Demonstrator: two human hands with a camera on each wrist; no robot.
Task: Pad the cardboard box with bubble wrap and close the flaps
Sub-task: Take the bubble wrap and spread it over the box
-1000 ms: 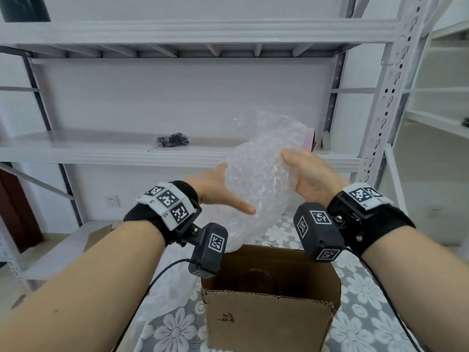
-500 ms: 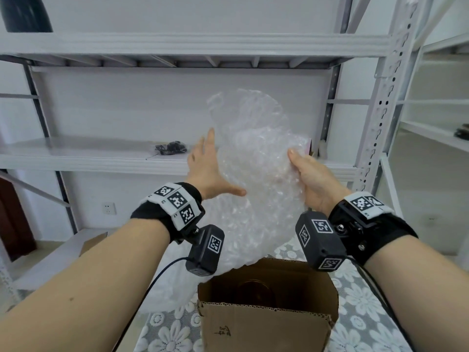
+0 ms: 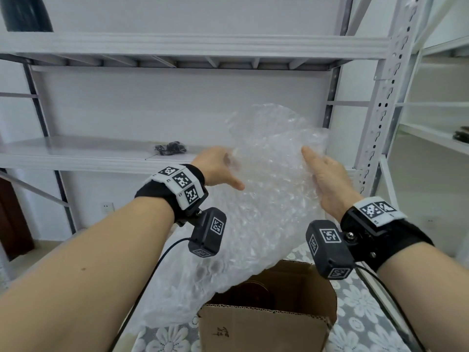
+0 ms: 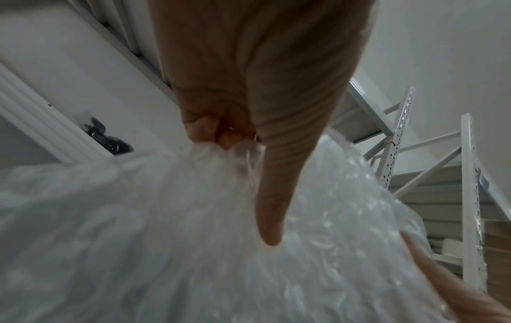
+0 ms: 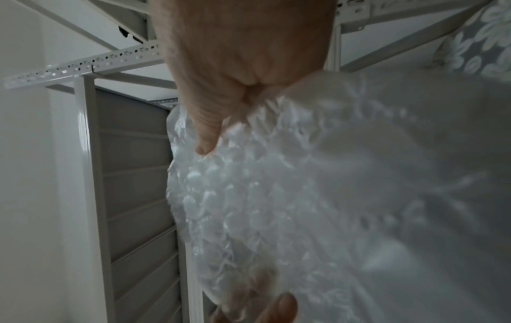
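Observation:
A large clear bubble wrap sheet (image 3: 269, 199) hangs in the air above an open brown cardboard box (image 3: 264, 326). My left hand (image 3: 220, 168) grips the sheet's left edge with curled fingers, thumb stretched across the front; the left wrist view shows the fingers (image 4: 212, 126) bunching the wrap (image 4: 165, 240). My right hand (image 3: 324, 179) holds the right side, thumb on the front and fingers hidden behind it; in the right wrist view its thumb (image 5: 207, 135) presses on the bubble wrap (image 5: 331, 196). The sheet's lower end drapes down left of the box. A dark round object lies inside the box.
The box stands on a grey cloth with white flowers (image 3: 363, 313). White metal shelving (image 3: 380, 102) rises right behind and to the right. A small black object (image 3: 171, 148) lies on the middle shelf (image 3: 76, 151).
The left hand went from pressing on the bundled wrap, through spread fingers, to gripping the sheet's left edge. The sheet has opened out and now hangs lower and wider over the box.

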